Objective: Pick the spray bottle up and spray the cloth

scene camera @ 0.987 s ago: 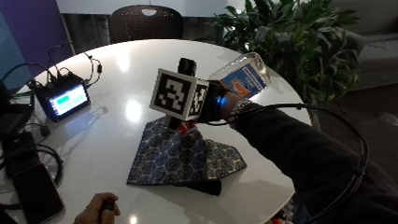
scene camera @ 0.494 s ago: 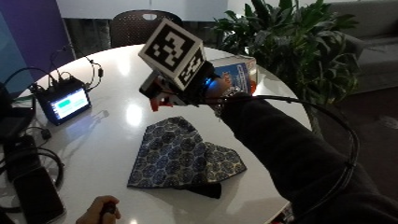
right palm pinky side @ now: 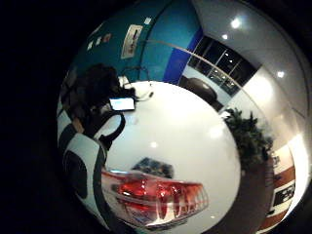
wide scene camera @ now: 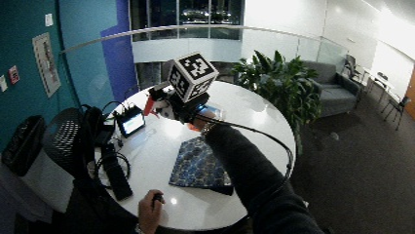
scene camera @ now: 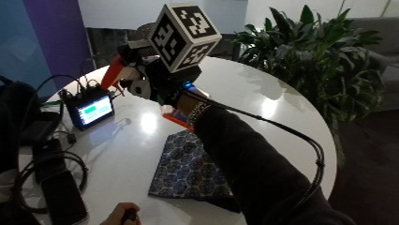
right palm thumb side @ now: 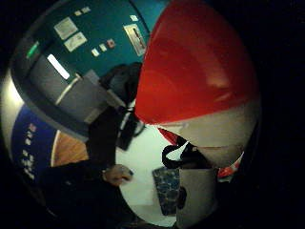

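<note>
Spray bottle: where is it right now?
In the outside view the spray bottle is in the gloved right hand, raised above the white table, its red nozzle toward the small screen, beyond the patterned cloth.

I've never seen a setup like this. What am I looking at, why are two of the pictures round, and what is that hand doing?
There is no robot here: a person sits at a round white table and works with a gloved right hand. The two ordinary pictures come from cameras in the room, one closer and one wider. The two round pictures come from small, very wide-angle cameras on that hand's palm, one by the thumb and one by the little finger, so they show what the hand is close to.

The hand grips a spray bottle with a red nozzle, lifted above the table. That bottle is the big red and white shape filling the palm views. Below it, a blue patterned cloth lies folded on the table. Beside it sit a small lit screen and some black cables. A leafy plant stands behind the table.
</note>
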Available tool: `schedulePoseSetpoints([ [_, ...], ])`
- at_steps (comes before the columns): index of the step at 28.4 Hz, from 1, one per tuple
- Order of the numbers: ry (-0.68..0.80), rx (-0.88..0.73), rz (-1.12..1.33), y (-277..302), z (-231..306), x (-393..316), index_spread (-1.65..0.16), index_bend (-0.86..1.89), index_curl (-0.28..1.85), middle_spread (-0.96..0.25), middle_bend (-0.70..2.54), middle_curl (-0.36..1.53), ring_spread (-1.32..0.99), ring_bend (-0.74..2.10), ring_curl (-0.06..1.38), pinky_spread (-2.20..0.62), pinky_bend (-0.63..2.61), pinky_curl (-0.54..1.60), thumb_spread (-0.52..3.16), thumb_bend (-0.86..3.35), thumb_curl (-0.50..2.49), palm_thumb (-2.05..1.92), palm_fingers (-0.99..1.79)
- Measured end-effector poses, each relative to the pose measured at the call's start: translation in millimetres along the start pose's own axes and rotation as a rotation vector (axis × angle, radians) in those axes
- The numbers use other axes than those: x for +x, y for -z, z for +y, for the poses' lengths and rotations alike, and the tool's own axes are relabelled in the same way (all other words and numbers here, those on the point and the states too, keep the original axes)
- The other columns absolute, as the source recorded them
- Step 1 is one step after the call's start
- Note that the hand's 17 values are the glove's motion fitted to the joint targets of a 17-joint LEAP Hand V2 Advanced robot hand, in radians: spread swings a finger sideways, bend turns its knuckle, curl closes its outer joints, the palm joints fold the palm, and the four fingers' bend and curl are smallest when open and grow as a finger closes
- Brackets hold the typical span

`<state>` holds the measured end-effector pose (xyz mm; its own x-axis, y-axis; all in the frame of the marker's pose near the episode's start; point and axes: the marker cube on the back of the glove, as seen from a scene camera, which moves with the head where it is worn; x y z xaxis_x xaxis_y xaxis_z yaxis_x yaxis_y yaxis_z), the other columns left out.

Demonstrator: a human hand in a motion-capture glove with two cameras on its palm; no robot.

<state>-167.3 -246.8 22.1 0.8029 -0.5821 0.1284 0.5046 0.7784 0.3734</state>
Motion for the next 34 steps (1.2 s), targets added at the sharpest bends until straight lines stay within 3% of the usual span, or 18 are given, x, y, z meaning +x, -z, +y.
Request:
schedulePoseSetpoints([
  [16,-0.373,0.361,-0.711,-46,22,19,-0.28,0.19,0.55,-0.23,0.55,0.50,-0.20,0.74,0.45,-0.34,0.51,0.41,0.59,-0.03,0.73,0.84,1.39],
  [34,-0.318,0.493,-0.670,-28,22,28,-0.28,0.19,0.54,-0.22,0.55,0.50,-0.20,0.74,0.45,-0.34,0.52,0.41,0.64,-0.03,0.72,0.85,1.39],
])
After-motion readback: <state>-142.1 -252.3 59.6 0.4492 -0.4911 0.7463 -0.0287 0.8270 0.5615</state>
